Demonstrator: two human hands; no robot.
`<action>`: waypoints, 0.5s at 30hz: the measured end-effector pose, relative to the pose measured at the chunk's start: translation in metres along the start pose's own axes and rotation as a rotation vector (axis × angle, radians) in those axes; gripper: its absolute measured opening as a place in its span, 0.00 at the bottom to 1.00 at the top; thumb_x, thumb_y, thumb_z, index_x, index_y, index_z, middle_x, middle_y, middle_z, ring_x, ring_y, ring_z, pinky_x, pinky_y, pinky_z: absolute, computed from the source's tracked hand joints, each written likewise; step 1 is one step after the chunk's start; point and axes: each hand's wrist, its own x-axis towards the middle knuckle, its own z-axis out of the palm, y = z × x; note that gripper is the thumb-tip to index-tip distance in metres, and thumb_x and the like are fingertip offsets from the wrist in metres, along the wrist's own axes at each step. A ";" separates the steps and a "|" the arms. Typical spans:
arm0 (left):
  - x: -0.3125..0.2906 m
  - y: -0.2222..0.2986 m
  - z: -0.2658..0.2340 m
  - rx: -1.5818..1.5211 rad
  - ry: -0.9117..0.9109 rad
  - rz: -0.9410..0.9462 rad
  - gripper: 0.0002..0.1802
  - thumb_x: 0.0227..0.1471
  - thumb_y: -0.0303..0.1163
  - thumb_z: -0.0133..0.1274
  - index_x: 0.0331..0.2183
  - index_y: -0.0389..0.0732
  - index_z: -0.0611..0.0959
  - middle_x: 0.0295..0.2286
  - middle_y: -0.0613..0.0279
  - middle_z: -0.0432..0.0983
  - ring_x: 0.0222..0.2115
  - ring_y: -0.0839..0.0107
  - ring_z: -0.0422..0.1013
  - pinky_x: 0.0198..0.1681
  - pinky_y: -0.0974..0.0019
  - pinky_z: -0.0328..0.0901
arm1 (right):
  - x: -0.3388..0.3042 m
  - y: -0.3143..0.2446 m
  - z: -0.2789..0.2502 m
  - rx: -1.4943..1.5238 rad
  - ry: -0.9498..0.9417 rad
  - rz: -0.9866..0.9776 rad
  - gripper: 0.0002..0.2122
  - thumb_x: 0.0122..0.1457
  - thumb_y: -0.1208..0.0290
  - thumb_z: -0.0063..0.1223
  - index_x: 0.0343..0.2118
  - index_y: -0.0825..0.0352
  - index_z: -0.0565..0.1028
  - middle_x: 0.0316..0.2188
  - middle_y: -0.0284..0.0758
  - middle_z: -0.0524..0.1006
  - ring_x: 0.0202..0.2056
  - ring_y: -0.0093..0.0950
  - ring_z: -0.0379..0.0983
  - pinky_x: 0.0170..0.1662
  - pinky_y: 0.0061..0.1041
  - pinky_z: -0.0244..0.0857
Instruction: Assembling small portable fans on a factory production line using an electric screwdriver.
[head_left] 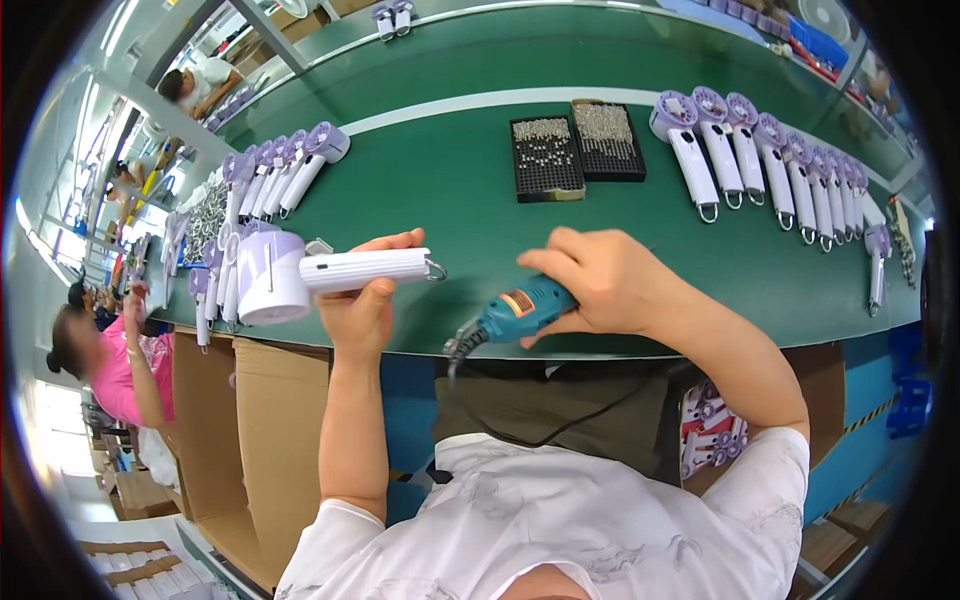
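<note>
My left hand (pixel 362 318) is closed around the handle of a white and lavender handheld fan (pixel 275 285). The fan lies sideways, its round head to the left and the metal loop of its handle end pointing right. In my right hand (pixel 625 285) is a teal electric screwdriver (pixel 518 310), gripped by its body. Its black cord leaves the left end and hangs down across my lap. The bit end is hidden by my right hand. A gap separates the fan's loop from the screwdriver, both held above the near edge of the green table (pixel 450 215).
Two black trays (pixel 550 192) of small screws sit beyond my hands. Rows of similar fans (pixel 690 165) lie at right and more fans (pixel 310 170) at left, beside a pile of metal loops (pixel 207 222). A cardboard box (pixel 285 420) stands below left. A person in pink (pixel 130 375) is farther left.
</note>
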 end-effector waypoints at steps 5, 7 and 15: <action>-0.011 0.001 -0.006 -0.001 -0.078 0.075 0.28 0.50 0.41 0.70 0.48 0.34 0.83 0.48 0.53 0.77 0.52 0.49 0.74 0.60 0.42 0.67 | -0.022 0.000 0.012 -0.298 -0.267 -0.034 0.27 0.51 0.46 0.62 0.42 0.69 0.76 0.31 0.36 0.71 0.35 0.35 0.71 0.36 0.31 0.69; -0.017 0.003 -0.005 0.000 -0.117 0.090 0.27 0.51 0.40 0.69 0.49 0.35 0.82 0.48 0.54 0.75 0.52 0.49 0.74 0.57 0.44 0.68 | -0.023 -0.005 0.007 -0.323 -0.293 -0.002 0.27 0.51 0.47 0.63 0.43 0.69 0.76 0.33 0.37 0.71 0.38 0.36 0.71 0.41 0.33 0.69; -0.017 -0.010 0.018 -0.038 -0.205 0.174 0.25 0.46 0.31 0.72 0.47 0.40 0.83 0.46 0.55 0.81 0.48 0.62 0.75 0.49 0.61 0.71 | -0.029 -0.012 -0.020 -0.266 -0.401 0.126 0.43 0.46 0.46 0.66 0.61 0.72 0.67 0.54 0.46 0.71 0.53 0.48 0.69 0.60 0.45 0.61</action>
